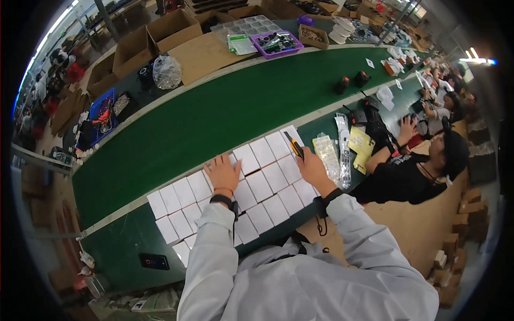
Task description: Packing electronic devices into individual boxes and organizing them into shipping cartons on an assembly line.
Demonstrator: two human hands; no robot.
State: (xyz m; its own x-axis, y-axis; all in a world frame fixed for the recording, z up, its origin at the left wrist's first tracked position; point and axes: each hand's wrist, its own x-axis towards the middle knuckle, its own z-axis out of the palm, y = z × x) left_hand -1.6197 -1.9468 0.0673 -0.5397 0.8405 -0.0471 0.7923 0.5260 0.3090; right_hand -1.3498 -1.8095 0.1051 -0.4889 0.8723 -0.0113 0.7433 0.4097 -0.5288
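Note:
Rows of white rectangular boxes or cards (259, 184) lie side by side on the green workbench in front of me. My left hand (222, 174) rests flat on the far row, fingers spread, holding nothing. At the right end of the rows, my right hand (313, 170) is closed around a yellow-and-black utility knife (295, 145), which points away and to the left over the white pieces. Whether its blade is out is too small to tell. Both wrists carry dark bands.
A green conveyor belt (214, 107) runs beyond the bench. A phone (154, 261) lies at the near left. Right of the white pieces are bubble-wrap packs (326, 156) and yellow paper (361, 145); a co-worker (412, 166) sits there. A purple tray (277, 44) of parts stands across.

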